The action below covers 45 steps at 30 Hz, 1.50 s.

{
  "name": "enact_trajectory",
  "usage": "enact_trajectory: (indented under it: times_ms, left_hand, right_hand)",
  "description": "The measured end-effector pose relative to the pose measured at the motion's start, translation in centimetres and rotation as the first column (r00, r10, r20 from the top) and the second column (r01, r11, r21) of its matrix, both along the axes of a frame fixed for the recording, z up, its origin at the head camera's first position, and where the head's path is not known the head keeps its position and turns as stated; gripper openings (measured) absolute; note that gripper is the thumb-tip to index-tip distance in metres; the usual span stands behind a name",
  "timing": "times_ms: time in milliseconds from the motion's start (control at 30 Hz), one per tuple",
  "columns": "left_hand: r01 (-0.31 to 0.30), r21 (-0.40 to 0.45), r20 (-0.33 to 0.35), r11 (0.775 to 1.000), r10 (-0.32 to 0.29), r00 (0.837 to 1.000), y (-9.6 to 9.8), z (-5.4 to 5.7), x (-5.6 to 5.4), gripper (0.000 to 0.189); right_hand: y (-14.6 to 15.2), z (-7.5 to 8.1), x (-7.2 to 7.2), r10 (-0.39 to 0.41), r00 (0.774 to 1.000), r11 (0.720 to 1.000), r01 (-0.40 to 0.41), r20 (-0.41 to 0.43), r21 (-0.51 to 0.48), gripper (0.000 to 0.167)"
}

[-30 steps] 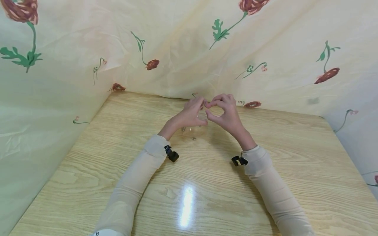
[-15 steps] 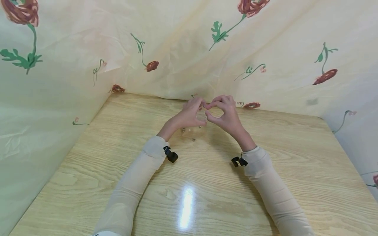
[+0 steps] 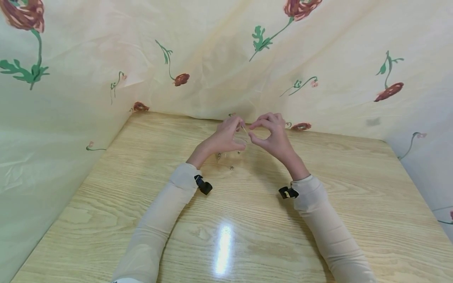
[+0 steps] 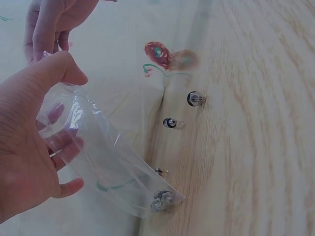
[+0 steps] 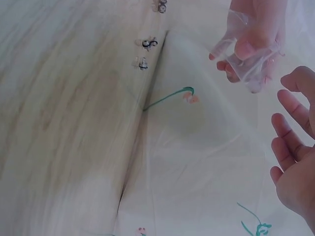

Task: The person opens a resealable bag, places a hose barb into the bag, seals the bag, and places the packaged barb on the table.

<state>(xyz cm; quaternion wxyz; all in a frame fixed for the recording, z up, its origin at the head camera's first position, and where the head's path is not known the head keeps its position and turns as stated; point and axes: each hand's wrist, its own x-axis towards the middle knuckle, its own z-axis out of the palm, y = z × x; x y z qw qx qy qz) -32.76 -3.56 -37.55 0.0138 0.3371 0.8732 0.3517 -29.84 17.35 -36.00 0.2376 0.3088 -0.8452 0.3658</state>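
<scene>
A clear plastic bag hangs from my left hand, pinched near its top edge between thumb and fingers. Its lower corner overlaps a shiny metal piece in the left wrist view. My right hand is raised just right of the bag, thumb and fingers curved and apart. In the right wrist view, a gap separates the fingertips of that hand from the bag, and nothing shows between them. Below the hands, small metal fittings with dark rings lie on the table.
The wood-grain table meets a flower-printed cloth just behind the hands, with more cloth hanging at both sides. One loose metal piece lies nearest me, and another sits beneath the left hand's thumb.
My right fingers have come away from the left fingertips and shifted slightly right. The bag's thin edge now shows between the hands. My left hand has barely moved.
</scene>
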Motion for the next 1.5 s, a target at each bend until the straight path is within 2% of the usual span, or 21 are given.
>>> enact_trajectory:
  times_ms: [400, 633, 1033, 1233, 1400, 1500]
  left_hand:
    - [-0.001, -0.001, -0.008, 1.000, 0.001, 1.000, -0.1, 0.1, 0.1, 0.052]
    - [-0.012, -0.020, -0.023, 1.000, 0.012, 1.000, -0.1, 0.1, 0.1, 0.053]
    - [-0.023, -0.026, -0.034, 0.999, 0.022, 0.999, -0.1, 0.1, 0.0, 0.055]
    - [-0.025, -0.029, -0.038, 0.999, 0.024, 0.999, -0.1, 0.2, 0.0, 0.055]
    - [-0.014, -0.020, -0.004, 1.000, 0.014, 1.000, -0.3, 0.2, 0.0, 0.052]
    - [-0.010, -0.020, 0.008, 1.000, 0.010, 1.000, -0.4, 0.2, -0.1, 0.052]
  right_hand:
    - [1.0, 0.5, -0.4, -0.003, 1.000, 0.999, 0.002, 0.027, 0.040, 0.016]
    - [1.3, 0.1, -0.5, -0.002, 0.997, 0.997, -0.004, 0.078, 0.075, 0.014]
    - [2.1, -1.0, -0.9, 0.022, 0.996, 0.988, -0.036, 0.089, 0.151, 0.014]
    - [2.3, -1.7, -1.4, 0.031, 0.986, 0.982, -0.061, 0.162, 0.181, 0.012]
    - [2.3, -2.0, -1.6, 0.043, 0.963, 0.980, -0.093, 0.266, 0.175, 0.012]
    - [2.3, -2.2, -1.9, 0.061, 0.953, 0.977, -0.118, 0.298, 0.178, 0.014]
